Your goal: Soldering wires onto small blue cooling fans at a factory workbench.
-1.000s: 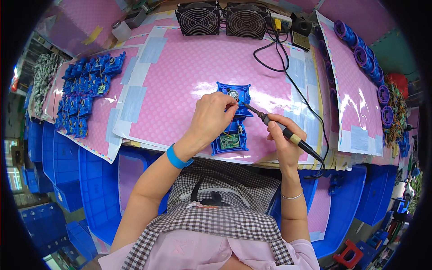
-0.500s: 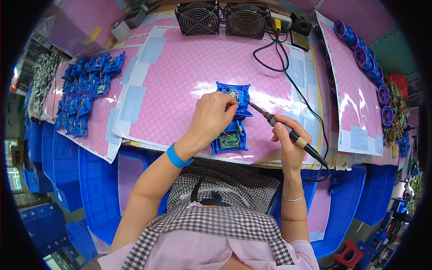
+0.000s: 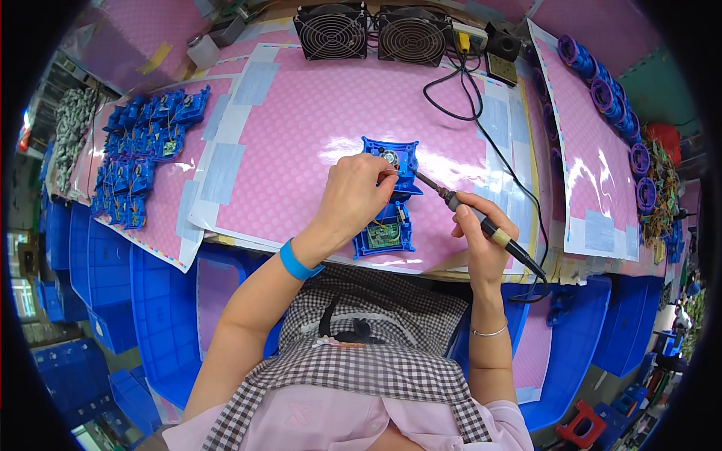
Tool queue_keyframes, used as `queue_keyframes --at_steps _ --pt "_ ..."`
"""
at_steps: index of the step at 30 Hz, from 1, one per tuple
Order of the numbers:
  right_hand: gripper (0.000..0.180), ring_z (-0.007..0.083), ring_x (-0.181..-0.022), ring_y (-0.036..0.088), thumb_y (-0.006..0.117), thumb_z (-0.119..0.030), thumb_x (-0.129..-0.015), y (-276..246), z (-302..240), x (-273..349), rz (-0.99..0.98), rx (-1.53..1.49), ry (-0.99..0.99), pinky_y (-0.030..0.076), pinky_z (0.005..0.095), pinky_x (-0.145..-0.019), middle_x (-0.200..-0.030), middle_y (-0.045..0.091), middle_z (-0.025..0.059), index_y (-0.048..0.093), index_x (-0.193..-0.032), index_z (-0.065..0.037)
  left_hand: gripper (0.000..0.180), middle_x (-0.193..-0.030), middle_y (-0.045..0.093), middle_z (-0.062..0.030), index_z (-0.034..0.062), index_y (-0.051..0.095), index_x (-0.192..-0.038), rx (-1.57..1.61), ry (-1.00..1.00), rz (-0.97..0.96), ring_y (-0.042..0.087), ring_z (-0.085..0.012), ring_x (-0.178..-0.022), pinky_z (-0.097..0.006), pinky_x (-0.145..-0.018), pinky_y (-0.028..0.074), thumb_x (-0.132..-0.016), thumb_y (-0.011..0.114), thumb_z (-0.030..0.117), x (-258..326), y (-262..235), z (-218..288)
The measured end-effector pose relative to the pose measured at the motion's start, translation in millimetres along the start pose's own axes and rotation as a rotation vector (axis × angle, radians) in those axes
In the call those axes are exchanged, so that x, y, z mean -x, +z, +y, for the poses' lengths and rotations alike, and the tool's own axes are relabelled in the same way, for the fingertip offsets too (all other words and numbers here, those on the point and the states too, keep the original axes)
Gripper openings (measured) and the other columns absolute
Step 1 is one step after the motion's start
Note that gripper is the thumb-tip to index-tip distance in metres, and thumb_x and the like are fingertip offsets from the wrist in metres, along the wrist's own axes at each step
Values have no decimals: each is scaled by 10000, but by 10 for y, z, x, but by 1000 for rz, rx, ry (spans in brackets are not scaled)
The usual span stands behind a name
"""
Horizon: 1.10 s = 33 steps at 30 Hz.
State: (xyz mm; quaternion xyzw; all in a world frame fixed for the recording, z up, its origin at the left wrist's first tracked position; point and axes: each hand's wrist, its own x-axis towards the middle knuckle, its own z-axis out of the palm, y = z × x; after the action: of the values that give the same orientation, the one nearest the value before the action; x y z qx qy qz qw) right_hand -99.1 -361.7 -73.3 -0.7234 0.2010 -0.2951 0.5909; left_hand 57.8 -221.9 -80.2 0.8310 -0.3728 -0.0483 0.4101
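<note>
In front of me on the pink sheet lies a blue plastic housing point(image 3: 410, 146), its upper half holding a round speaker point(image 3: 390, 158). Joined below it is a second blue half with a green circuit board point(image 3: 383, 235). My left hand point(image 3: 357, 188) is closed in a pinch over the housing, with a thin wire point(image 3: 393, 171) showing at the fingertips. My right hand point(image 3: 485, 229) grips a soldering iron point(image 3: 481, 218) like a pen. The iron's tip points left at the right side of the upper half, near the speaker; whether it touches cannot be made out.
Two black fans point(image 3: 331, 34) stand at the back, beside an iron stand point(image 3: 502, 56). The iron's black cord point(image 3: 511, 169) runs down the right side. More blue housings point(image 3: 139, 150) are grouped at left; purple-rimmed blue parts point(image 3: 603, 94) line the right. Blue bins point(image 3: 162, 323) sit below the table.
The soldering iron and my right hand have shifted slightly left, toward the housing. My left hand and the housing look unmoved.
</note>
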Motion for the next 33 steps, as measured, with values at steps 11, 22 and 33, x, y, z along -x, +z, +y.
queue_keyframes --at_steps 11,22,33 --pt "194 111 -580 606 648 -57 -860 -102 -90 16 88 -11 -26 473 212 -547 -749 659 95 677 -1017 53 130 -815 688 -118 -15 684 -907 120 -74 242 643 -167 -689 -289 -620 492 -821 665 80 147 -350 -102" --pt "203 127 -587 605 637 -63 -867 -29 -116 23 69 -55 -28 473 229 -575 -738 654 110 664 -1022 66 170 -562 584 -28 -23 680 -733 -25 -185 -42 526 -67 -522 -244 -481 396 -790 734 127 283 -355 107" --pt "208 127 -583 604 636 -69 -870 52 -68 14 64 -92 -46 475 232 -562 -737 659 118 666 -1026 64 108 -696 656 -59 -14 670 -778 155 -21 254 572 -66 -568 -241 -495 418 -801 704 86 315 -164 -63"
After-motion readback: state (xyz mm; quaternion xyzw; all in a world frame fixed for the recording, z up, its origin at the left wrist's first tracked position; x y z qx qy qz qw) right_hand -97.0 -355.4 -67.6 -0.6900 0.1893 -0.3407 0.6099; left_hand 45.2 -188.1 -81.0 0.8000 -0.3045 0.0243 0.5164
